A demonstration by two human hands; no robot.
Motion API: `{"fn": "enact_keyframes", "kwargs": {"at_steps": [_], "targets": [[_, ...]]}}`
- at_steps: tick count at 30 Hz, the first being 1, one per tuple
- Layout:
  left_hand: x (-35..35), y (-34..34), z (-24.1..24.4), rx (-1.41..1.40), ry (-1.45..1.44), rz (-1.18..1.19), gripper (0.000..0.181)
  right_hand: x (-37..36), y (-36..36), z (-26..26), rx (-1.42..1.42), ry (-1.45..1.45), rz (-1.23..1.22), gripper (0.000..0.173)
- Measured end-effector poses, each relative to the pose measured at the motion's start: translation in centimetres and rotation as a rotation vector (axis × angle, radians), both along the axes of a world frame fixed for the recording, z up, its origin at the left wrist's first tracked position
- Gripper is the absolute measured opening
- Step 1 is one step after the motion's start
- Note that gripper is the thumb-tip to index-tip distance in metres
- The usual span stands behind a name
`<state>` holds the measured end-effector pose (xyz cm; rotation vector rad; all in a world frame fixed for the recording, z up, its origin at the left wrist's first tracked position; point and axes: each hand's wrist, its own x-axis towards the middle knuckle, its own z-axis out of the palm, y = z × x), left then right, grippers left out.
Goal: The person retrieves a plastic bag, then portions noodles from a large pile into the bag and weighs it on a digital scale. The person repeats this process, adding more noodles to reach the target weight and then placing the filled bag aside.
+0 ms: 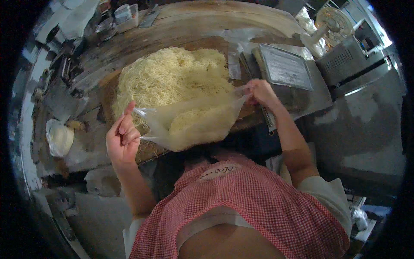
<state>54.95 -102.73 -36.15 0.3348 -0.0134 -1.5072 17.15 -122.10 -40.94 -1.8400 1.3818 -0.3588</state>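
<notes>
A clear plastic bag (207, 119) is stretched taut between my two hands at the front edge of the table. My left hand (124, 136) pinches its left end between the fingers. At the opposite end, my right hand (258, 92) grips the gathered plastic. Some pale yellow noodles show through the film; whether they are inside the bag or behind it, I cannot tell. Just beyond lies a large heap of thin noodles (161, 74) on a brown wooden board (108, 84). The bag covers part of the heap's near side.
To the right sits a metal tray (286, 66), with a fan (333, 27) behind it near a metal appliance (339, 61). A plastic-wrapped pale bundle (59, 137) rests at left. Containers (124, 17) stand at the back left of the wooden table (207, 16).
</notes>
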Motion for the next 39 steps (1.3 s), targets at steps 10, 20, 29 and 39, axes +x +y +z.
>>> {"fn": "enact_keyframes", "kwargs": {"at_steps": [10,20,29,39], "targets": [[-6.4,-2.8,9.2,-0.321,-0.359,-0.194,0.043,-0.7,0.3,10.7,0.262,-0.999,-0.208,0.023],[-20.7,-18.3,19.1,-0.583,-0.631,-0.309,0.037,-19.2,-9.8,24.2,-0.174,-1.141,-0.153,0.030],[-36.1,-30.7,14.2,-0.389,-0.654,-0.453,0.034,-35.0,-20.0,20.8,-0.150,-1.086,-0.328,0.035],[-41.5,-36.0,13.6,-0.247,-0.676,-0.538,0.031,-39.7,-21.7,15.8,-0.146,-1.041,-0.403,0.028]]}}
